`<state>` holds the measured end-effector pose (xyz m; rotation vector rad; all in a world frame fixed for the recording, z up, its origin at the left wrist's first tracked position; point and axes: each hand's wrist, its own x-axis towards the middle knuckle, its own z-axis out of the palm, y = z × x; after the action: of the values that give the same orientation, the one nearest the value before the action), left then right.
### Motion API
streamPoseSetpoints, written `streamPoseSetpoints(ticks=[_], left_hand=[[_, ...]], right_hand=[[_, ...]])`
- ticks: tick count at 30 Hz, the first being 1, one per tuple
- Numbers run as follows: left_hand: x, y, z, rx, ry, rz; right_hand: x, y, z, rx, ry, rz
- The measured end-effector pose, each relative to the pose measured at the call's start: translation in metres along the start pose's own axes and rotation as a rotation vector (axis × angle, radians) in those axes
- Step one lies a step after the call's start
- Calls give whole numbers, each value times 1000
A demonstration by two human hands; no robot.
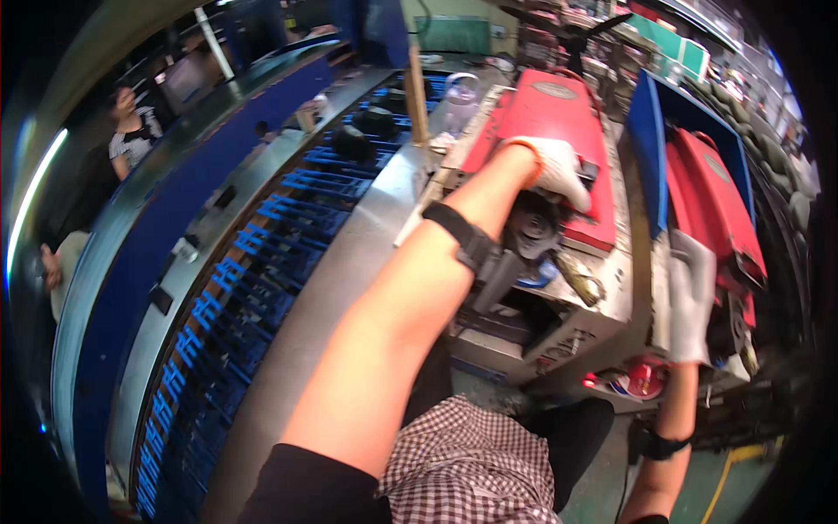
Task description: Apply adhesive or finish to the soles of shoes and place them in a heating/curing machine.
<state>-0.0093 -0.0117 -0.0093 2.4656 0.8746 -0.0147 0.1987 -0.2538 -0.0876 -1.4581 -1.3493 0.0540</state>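
Beneath left hand (559, 172): near half of left red cover (548, 113), long axis running away from body; fingers curled beside small dark fitting (589, 171), grip can't be told.
Right hand (690, 293): nearer right red cover (711, 192), just left of it; fingers look long, hold unclear.
Edges: blue panel (647, 157) stands between covers.
Room: narrow gap left of panel; wider steel ledge (377, 188) further left.

Green floor (595, 476) — yellow line (720, 487) at right, glowing tube light (36, 196) far left, green rear panel (454, 37)

No legible text anywhere.
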Motion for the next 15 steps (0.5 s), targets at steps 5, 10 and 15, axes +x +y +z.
streamPoseSetpoints(ticks=[5, 10, 15], left_hand=[[1, 7, -1, -154, -17, 47], [6, 9, -6, -121, -50, 0], [4, 12, 0, -134, -28, 9]], right_hand=[[3, -33, 68, 377, -328, 223], [8, -54, 87, 231, -462, 290], [-6, -74, 81, 515, -778, 593]])
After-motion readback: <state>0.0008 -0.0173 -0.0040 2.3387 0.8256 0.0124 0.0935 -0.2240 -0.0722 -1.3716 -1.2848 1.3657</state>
